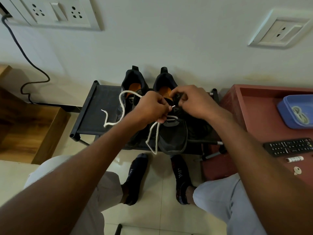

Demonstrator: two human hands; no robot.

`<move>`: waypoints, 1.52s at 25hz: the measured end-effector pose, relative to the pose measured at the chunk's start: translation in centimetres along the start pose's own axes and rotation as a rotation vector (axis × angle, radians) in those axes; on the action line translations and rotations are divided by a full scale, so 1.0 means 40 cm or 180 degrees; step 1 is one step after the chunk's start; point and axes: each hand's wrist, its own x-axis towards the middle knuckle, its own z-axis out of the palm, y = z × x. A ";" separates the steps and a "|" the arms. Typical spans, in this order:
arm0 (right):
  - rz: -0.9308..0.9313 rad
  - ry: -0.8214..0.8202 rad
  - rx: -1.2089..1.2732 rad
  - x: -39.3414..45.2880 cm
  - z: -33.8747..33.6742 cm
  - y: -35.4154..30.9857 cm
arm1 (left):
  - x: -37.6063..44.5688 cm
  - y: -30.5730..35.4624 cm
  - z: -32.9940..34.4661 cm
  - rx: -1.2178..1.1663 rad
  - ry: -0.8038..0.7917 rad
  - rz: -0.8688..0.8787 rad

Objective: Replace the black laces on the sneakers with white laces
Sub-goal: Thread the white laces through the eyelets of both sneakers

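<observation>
At centre frame I had the white lace [153, 133] pinched in my left hand [153, 108], its stiff tip aimed at an eyelet that my right hand [191, 100] gripped to steady the right sneaker [172, 136] on the black rack [94, 112]. The slack lay leftward, clear; the red table [250, 116] crowded the right.

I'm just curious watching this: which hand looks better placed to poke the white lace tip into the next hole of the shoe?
The left hand, probably. It already pinches the white lace just behind its tip, which points at the eyelets. The right hand grips the upper of the right sneaker, steadying it.
</observation>
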 end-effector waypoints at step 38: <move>0.0318 0.0496 0.0277 0.023 0.052 0.030 | 0.084 -0.042 0.044 0.2009 0.0106 0.0591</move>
